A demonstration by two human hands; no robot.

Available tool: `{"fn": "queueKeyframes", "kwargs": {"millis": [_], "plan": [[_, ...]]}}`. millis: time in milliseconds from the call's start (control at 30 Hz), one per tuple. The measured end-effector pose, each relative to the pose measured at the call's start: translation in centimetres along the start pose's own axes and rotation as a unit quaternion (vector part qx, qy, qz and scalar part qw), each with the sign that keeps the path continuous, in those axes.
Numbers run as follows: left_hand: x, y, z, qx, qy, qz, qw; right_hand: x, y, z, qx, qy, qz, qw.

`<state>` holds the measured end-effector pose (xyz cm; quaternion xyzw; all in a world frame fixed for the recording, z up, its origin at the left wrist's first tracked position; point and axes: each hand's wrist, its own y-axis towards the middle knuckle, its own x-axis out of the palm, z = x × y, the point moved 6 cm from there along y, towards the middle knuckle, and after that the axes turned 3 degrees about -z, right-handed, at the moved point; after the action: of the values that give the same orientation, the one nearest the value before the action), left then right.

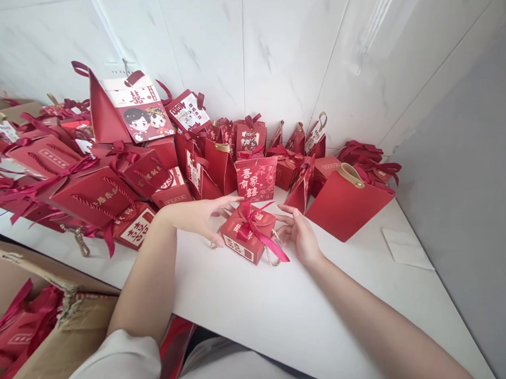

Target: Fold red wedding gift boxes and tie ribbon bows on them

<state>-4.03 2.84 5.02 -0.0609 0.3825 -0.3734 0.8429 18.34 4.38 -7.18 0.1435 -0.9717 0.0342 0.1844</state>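
- Left hand, spread, flanks the box.
- Right hand, loosely curled and unpinched, flanks its other side.
- Steady box sides lightly, sparing the bow.

Here's the small red gift box, closed and upright on the bench, crimson ribbon tied over its top, one tail trailing near right, twisted cords at left and right, a pale panel facing near.
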Motion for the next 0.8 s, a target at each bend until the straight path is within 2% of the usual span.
{"fn": "queueKeyframes", "kwargs": {"millis": [67, 133, 233, 300, 400, 467, 600, 667, 733, 800], "plan": [[-0.1, 0.7, -1.2, 0.018, -0.019, -0.002, 1.0, -0.2, 0.1, 0.1, 0.011, -0.001, -0.002, 1.0], [-0.8, 1.5, -2.7, 0.015, -0.037, 0.032, 0.999, -0.4, 0.2, 0.2, 0.007, -0.008, 0.004, 1.0], [-2.3, 2.1, -4.3, -0.026, -0.022, 0.151, 0.988, -0.5, 0.2, 0.1, -0.006, -0.023, 0.005, 1.0], [-3.1, 1.7, -4.2, -0.056, -0.012, 0.229, 0.972, -0.5, 0.2, 0.2, -0.007, -0.024, 0.008, 1.0], [-3.2, 0.7, -2.2, -0.065, -0.013, 0.3, 0.952, -0.5, 0.2, 0.2, -0.003, -0.019, 0.016, 1.0], [-2.8, 0.2, 0.1, -0.062, 0.012, 0.319, 0.946, -0.5, 0.2, 0.1, -0.003, -0.013, 0.021, 1.0], [-1.8, 0.6, 5.3, -0.04, 0.067, 0.268, 0.96, -0.8, 0.2, -0.1, -0.02, 0.009, 0.05, 0.999], [-1.7, 1.3, 7.8, -0.038, 0.119, 0.26, 0.958, -1.1, 0.1, -0.2, -0.03, 0.016, 0.067, 0.997], [-1.8, 2.3, 9.4, -0.095, 0.195, 0.27, 0.938, -1.1, 0.1, -0.1, -0.029, 0.014, 0.068, 0.997], [-1.4, 3.7, 9.4, -0.199, 0.239, 0.262, 0.914, -1.0, 0.1, 0.1, -0.023, 0.004, 0.053, 0.998]]}}
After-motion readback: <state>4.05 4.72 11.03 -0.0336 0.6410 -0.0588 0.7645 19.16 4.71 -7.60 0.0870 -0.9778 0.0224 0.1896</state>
